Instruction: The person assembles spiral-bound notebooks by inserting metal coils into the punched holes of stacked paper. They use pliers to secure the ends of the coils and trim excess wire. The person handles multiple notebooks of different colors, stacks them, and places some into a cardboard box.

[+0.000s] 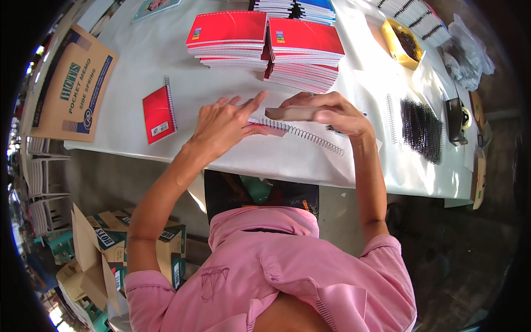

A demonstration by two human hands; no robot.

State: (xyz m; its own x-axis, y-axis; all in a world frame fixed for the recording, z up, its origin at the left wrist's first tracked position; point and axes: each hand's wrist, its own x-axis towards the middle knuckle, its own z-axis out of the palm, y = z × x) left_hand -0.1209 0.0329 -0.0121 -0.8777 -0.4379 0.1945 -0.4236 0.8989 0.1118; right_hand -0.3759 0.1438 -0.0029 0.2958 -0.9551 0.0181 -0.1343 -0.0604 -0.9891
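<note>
At the table's front edge, a small notebook (271, 129) lies partly hidden under my hands. A dark wire spiral (315, 137) runs along its edge and sticks out far to the right. My left hand (224, 123) has its fingers stretched and spread, with the thumb by the notebook's edge. My right hand (334, 113) is closed round a flat, brownish block (290, 114), held just above the spiral. The block's exact kind is unclear. To the left lies a red spiral-bound notebook (159, 113), its coil fitted along the right side.
Stacks of red notebooks (227, 30) stand ahead, with blue ones (315, 10) behind. On the right are many loose black spirals (421, 130), a yellow container (399, 44), a tape dispenser (457, 122) and a plastic bag (467, 52). A cardboard box (74, 86) sits at the left; open cartons (94, 254) stand below.
</note>
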